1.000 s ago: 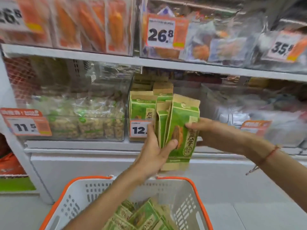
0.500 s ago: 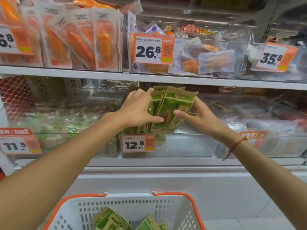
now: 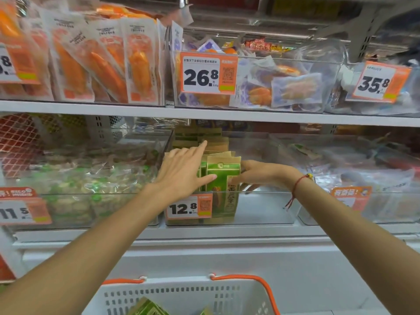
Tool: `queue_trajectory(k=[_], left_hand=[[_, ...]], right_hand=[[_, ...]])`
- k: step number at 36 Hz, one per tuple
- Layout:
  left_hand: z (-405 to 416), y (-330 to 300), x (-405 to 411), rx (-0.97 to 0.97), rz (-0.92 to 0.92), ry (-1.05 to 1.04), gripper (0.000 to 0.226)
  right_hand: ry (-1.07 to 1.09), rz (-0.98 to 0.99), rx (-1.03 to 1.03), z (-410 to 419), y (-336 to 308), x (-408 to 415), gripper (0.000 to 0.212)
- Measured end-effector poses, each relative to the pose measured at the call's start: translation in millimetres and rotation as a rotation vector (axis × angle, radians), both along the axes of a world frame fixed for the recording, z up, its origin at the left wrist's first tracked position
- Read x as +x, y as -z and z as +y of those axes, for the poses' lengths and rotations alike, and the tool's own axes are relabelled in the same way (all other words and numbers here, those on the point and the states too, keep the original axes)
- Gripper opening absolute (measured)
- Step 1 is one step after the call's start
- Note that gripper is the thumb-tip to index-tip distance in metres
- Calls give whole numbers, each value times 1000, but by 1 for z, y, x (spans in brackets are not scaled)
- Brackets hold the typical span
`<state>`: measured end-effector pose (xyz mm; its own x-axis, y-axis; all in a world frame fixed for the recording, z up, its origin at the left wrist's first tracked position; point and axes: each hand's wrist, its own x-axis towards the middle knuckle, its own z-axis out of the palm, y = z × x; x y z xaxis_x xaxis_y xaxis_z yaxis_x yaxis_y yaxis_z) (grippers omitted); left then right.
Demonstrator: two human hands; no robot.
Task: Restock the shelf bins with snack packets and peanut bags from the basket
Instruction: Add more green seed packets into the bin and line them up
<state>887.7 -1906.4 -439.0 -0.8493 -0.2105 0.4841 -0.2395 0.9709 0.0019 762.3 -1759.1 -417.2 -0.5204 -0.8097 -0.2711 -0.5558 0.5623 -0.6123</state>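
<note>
Fingers of the left hand straight and spread, laid flat against the near faces of the upright green peanut bags, forefinger reaching over their tops, thumb across the front bag. Further left, a clear bin of pale snack packets with an 11.5 price tag, its wall just beside the left forearm. In the middle, the clear bin marked 12.8: bags packed at its left end, bare floor open from the bags to its right wall. Right hand inside that bin, fingers loosely extended against the right side of the front bag, not curled round it; red cord at the wrist above the bin's front edge. Below, white basket with orange handles, more green bags lying in it, well apart from the shelf lip.
</note>
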Motion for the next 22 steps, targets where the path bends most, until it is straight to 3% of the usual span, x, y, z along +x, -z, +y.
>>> queue_trajectory(k=[4, 11, 13, 16, 22], left_hand=[[-1, 0, 2, -40, -68, -3, 91], [1, 4, 1, 65, -37, -11, 91], [2, 5, 2, 83, -19, -1, 88], [3, 1, 2, 57, -1, -7, 85], [3, -3, 1, 65, -18, -32, 82]], right_hand=[[73, -69, -47, -11, 5, 1, 26], [41, 3, 3, -12, 7, 11, 29], [81, -7, -5, -4, 4, 5, 44], [155, -32, -178, -5, 7, 1, 73], [181, 173, -290, -15, 25, 9, 68]])
